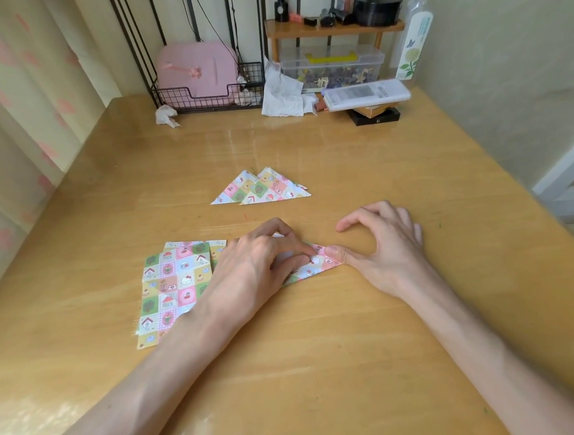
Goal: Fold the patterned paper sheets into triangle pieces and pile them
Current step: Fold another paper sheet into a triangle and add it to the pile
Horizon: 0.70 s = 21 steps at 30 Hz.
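Observation:
A folded patterned paper piece (318,264) lies on the wooden table (323,351) between my hands. My left hand (255,271) lies over most of it, fingertips pressing down on the paper. My right hand (380,244) presses its thumb on the piece's right corner, the other fingers arched above the table. A stack of flat patterned sheets (174,288) sits just left of my left hand, partly under my wrist. Farther back, a pile of folded triangle pieces (262,188) rests overlapping on the table.
Along the back edge stand a wire basket with a pink case (198,73), crumpled tissues (282,94), a clear box (332,66) under a small wooden shelf, a tall bottle (415,32) and a remote (365,94). A curtain hangs at left, a wall at right.

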### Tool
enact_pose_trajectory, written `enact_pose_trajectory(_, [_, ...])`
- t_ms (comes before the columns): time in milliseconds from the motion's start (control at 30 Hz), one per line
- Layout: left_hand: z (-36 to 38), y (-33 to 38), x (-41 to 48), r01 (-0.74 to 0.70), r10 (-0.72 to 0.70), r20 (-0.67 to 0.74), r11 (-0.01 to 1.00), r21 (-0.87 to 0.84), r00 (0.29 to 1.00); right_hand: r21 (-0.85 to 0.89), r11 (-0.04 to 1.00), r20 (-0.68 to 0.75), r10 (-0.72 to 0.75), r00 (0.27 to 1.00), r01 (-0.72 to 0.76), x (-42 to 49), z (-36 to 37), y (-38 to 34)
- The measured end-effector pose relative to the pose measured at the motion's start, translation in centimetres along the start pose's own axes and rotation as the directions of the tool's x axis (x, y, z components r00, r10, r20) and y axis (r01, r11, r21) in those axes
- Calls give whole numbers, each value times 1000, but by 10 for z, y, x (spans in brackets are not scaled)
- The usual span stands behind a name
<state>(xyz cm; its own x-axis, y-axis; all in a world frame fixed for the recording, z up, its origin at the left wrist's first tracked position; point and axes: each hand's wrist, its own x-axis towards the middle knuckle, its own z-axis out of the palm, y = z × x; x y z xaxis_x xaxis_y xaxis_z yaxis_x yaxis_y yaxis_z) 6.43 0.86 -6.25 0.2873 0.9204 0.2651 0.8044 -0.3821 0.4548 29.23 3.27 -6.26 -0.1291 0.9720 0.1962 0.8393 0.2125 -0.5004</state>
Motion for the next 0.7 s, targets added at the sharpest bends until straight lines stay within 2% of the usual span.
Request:
enact_pose_trajectory(167, [2,-2,0,3,-3,-7,1000,-13,1000,6,1000,32,7,999,-7,0,0,0])
enact_pose_trajectory(300, [2,-3,0,-2,2,-9,1000,-27,1000,29,998,-2,49,999,-49,0,2,-4])
enact_pose_trajectory(533, [2,-2,0,3,-3,-1,1000,-25,1000,-43,998,-12,49,999,-50,-4,3,-10])
enact_pose_trajectory(634, [1,-2,0,1,-1,2,1000,-23,1000,-84,996,-54,-16,998,12,-7,3,-16])
enact_pose_trajectory(700, [1,-1,0,-2,2,2,1000,-23,1000,-50,995,-87,-86,992,82,-8,2,-20])
